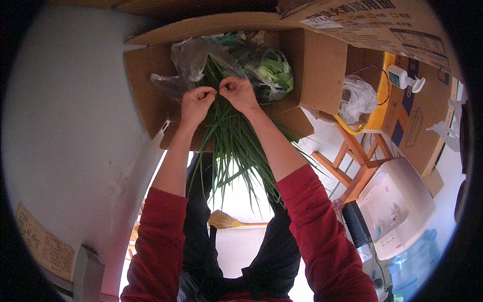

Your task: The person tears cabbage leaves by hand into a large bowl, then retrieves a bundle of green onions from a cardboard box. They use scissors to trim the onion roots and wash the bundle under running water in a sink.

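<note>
A bundle of long thin green leaves, like garlic chives point(234, 128), hangs over the near side of an open cardboard carton point(145, 83), tips towards me. Its upper end lies in a clear plastic bag point(185, 53). My left hand point(196, 104) and my right hand point(239, 92) meet over the bundle's upper part. Thumb and forefinger of each are pinched together, almost fingertip to fingertip. What sits between the fingertips is too small to make out. Inside the carton, right of my right hand, a second clear bag holds leafy green vegetables point(271, 71).
A wall point(75, 94) rises at the left. On the right are another carton point(419, 113), a crumpled plastic bag point(358, 98), a white pump bottle point(403, 77), a wooden stool point(358, 166) and a water dispenser point(396, 204). A broom point(226, 219) lies beyond my legs.
</note>
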Action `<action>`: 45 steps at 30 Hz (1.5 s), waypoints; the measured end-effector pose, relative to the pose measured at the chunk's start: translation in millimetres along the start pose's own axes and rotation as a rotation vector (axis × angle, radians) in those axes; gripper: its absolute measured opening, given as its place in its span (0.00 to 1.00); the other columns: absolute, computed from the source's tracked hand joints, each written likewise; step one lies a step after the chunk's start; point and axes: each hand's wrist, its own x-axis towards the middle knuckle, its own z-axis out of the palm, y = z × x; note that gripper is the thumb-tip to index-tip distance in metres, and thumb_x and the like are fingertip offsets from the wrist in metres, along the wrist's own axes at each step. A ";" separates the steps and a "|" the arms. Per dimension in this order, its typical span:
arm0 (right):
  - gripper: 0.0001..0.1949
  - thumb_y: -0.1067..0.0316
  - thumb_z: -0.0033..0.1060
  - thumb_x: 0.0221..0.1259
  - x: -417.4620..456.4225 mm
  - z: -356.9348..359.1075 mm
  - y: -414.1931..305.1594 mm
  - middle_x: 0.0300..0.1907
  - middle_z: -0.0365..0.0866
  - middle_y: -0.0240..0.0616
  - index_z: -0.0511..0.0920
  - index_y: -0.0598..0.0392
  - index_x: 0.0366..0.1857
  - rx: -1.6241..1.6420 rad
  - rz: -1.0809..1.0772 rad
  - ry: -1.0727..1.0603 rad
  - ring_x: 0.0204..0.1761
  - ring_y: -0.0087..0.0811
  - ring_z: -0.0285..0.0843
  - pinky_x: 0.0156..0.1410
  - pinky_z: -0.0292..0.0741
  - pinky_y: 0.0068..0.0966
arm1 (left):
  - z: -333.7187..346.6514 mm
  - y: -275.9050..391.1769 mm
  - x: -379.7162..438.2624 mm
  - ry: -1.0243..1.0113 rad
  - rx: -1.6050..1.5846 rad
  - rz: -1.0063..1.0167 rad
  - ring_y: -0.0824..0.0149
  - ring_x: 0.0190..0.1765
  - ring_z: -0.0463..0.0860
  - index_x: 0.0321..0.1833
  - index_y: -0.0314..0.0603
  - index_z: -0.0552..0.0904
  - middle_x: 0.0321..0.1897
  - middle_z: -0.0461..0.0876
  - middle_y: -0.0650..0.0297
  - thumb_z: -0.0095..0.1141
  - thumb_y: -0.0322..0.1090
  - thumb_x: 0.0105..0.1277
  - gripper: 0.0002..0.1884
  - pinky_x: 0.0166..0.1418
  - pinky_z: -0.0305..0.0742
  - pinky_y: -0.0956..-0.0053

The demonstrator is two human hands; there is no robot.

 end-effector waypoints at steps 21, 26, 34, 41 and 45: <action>0.04 0.74 0.56 0.60 4.9 -54.8 -6.6 0.36 0.82 0.43 0.79 0.57 0.37 -0.354 0.190 -0.066 0.43 0.37 0.82 0.48 0.77 0.38 | -34.8 -57.0 -20.7 0.188 0.316 -0.038 0.59 0.46 0.84 0.45 0.38 0.86 0.41 0.87 0.54 0.55 0.29 0.68 0.08 0.52 0.75 0.73; 0.11 0.76 0.54 0.53 -5.9 -31.2 -41.8 0.44 0.82 0.47 0.82 0.58 0.39 -0.691 -0.364 0.023 0.50 0.51 0.79 0.58 0.75 0.43 | -6.8 -22.1 -14.6 0.122 0.227 0.293 0.43 0.47 0.82 0.52 0.36 0.83 0.44 0.84 0.45 0.49 0.33 0.72 0.13 0.51 0.75 0.57; 0.12 0.67 0.52 0.66 43.2 32.5 -37.1 0.51 0.81 0.50 0.82 0.58 0.48 -0.623 0.025 -0.234 0.56 0.50 0.78 0.63 0.74 0.42 | -9.6 -38.4 52.7 0.348 -0.177 -0.288 0.50 0.58 0.78 0.66 0.33 0.71 0.57 0.79 0.49 0.44 0.31 0.74 0.19 0.59 0.71 0.61; 0.14 0.57 0.56 0.68 54.2 84.6 -46.6 0.54 0.82 0.42 0.83 0.53 0.49 -1.132 0.132 -0.210 0.57 0.38 0.80 0.59 0.77 0.38 | -32.7 -9.3 39.7 0.329 -0.363 -0.092 0.61 0.54 0.80 0.74 0.40 0.61 0.51 0.81 0.56 0.46 0.25 0.71 0.28 0.54 0.76 0.69; 0.25 0.46 0.63 0.59 71.1 76.9 -20.1 0.55 0.81 0.43 0.81 0.53 0.53 -1.131 0.147 -0.212 0.57 0.42 0.80 0.57 0.78 0.41 | -39.8 -12.9 42.8 0.216 -0.253 -0.149 0.62 0.55 0.80 0.66 0.38 0.71 0.51 0.81 0.56 0.48 0.29 0.71 0.21 0.55 0.77 0.70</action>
